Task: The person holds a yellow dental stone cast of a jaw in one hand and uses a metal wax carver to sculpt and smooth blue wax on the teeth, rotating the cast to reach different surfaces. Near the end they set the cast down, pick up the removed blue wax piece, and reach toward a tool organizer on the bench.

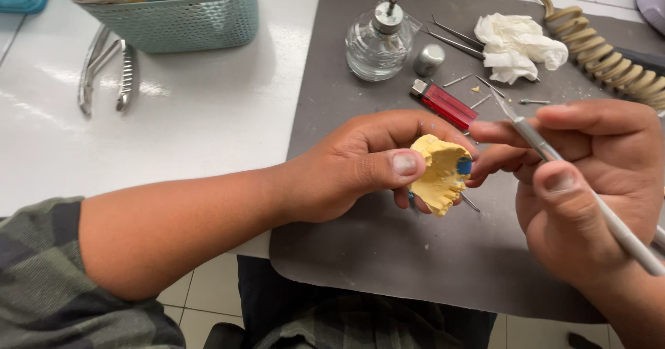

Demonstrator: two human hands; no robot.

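Left hand is cradling a yellow plaster cast above the grey mat, fingers clamped around it, keeping its blue spot turned toward the right hand, whose fingers are pinching a slender metal instrument pen-style for fine control.

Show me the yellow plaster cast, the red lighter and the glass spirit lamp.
yellow plaster cast [438, 176], head view, its lumpy front face.
red lighter [447, 105], head view, mid-body.
glass spirit lamp [374, 47], head view, clear belly.
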